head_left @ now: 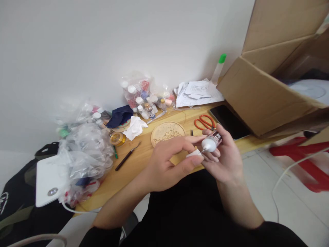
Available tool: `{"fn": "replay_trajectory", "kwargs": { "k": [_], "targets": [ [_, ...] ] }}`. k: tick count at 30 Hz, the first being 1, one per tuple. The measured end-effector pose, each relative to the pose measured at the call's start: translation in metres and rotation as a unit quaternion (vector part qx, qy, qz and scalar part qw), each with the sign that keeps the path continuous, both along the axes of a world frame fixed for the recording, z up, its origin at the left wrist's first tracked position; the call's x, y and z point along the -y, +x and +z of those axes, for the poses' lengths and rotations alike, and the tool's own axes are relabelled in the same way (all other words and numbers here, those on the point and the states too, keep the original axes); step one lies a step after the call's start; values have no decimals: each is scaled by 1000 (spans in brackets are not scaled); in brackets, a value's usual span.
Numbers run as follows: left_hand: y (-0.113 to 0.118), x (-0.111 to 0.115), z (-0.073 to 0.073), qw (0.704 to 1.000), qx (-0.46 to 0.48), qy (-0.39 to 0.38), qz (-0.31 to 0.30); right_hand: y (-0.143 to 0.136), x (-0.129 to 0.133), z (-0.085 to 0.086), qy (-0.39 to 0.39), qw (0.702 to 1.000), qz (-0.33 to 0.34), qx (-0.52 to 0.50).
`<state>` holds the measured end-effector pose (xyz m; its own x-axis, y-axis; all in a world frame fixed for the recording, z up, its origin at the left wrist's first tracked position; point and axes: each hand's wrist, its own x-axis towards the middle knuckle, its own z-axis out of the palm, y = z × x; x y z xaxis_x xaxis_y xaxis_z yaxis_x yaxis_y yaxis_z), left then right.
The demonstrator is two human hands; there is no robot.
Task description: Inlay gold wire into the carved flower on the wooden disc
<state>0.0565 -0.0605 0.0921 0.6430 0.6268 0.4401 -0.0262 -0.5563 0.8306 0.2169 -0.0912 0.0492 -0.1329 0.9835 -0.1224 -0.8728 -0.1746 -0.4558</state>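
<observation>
My right hand (227, 157) is wrapped round a small squeeze bottle (211, 142) with a white shoulder, a dark label and a thin metal nozzle. The bottle is tilted, its nozzle pointing down and left. Between thumb and forefinger, my left hand (172, 161) pinches a small piece of white tissue (194, 153) against the nozzle's tip. Both hands are above the table's front edge. Behind them, a round wooden disc (168, 132) with a dark line design lies flat, its near part hidden by my left hand.
Orange-handled scissors (204, 122) and a black tablet (228, 120) lie right, beside a big cardboard box (267, 96). A dark-handled hooked tool (128, 156) and crumpled tissue (135, 127) lie left, near plastic bags (87, 147). Small bottles (149, 109) and drawn papers (197, 92) line the wall.
</observation>
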Motion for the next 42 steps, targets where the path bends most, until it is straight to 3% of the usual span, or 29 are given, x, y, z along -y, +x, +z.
{"fn": "replay_trajectory", "kwargs": {
  "k": [10, 19, 24, 31, 37, 42],
  "targets": [
    [1, -1, -2, 1000, 7, -5, -5, 1, 1, 0, -3, 1000, 8, -17],
    [0, -4, 0, 1000, -3, -12, -5, 3, 0, -1, 0, 1000, 2, 27],
    [-5, -12, 4, 999, -50, -9, -17, 8, 0, 1, -8, 991, -74, 108],
    [-10, -21, 5, 994, -112, 10, -19, 13, 2, 10, 21, 953, -188, 236],
    [-14, -29, 3, 988, -154, 13, -30, 11, -2, 10, 27, 938, -211, 275],
    [-16, -36, -2, 985, -165, 22, -43, 10, -6, 8, 3, 944, -195, 267]
  ]
}}
